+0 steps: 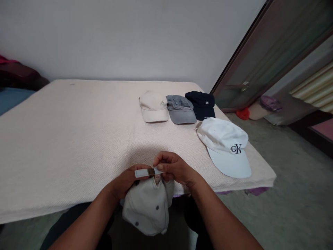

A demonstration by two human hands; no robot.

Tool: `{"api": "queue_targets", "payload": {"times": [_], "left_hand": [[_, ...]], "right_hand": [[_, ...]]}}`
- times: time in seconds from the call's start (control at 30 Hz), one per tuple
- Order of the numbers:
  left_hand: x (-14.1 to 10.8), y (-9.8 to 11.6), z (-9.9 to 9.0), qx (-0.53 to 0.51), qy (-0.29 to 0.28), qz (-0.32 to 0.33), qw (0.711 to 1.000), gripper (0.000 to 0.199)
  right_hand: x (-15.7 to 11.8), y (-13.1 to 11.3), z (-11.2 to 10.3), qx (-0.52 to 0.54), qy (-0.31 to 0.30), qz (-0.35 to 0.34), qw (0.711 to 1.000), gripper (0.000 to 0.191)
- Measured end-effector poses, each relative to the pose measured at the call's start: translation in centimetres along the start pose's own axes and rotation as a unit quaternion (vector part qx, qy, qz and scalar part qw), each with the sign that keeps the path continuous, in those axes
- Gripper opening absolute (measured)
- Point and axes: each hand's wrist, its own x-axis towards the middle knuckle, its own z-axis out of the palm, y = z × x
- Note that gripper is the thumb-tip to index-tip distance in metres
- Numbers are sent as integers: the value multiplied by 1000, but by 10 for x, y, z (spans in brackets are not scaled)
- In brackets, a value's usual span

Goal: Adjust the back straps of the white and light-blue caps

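Observation:
A light grey cap (148, 208) hangs at the front edge of the bed-like surface, its back strap facing up. My left hand (127, 178) is closed on the cap at the left side of the strap, partly hidden behind it. With thumb and fingers pinched, my right hand (173, 168) holds the strap's right part. The white strap (142, 173) passes through a brown buckle (151, 172) between my hands, its end sticking out to the left.
On the cream cover (78, 139) lie a cream cap (153, 104), a grey cap (181, 109), a navy cap (201, 104) and a white cap (225, 142) with black letters. A wall stands behind, a glass door (249, 62) at the right.

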Motion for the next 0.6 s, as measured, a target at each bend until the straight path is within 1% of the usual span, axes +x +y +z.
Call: {"api": "queue_targets", "payload": {"times": [0.1,0.27,0.37,0.47,0.53,0.6], "left_hand": [[1,0,2,2,-13,9,1000,18],[3,-5,1,31,-19,8,999,18],[3,-4,0,23,-6,14,1000,18],[0,-3,-3,8,12,34,999,15],[-1,-3,-5,-15,40,38,998,17],[-2,-3,-7,-43,68,21,997,21]], "right_hand": [[0,1,2,7,2,-11,1000,22],[4,8,6,-18,-20,-32,999,25],[5,9,6,-52,4,-55,997,24],[4,6,3,-88,27,-67,993,24],[3,4,0,-112,33,-69,991,24],[1,2,-2,-131,34,-63,989,25]]}}
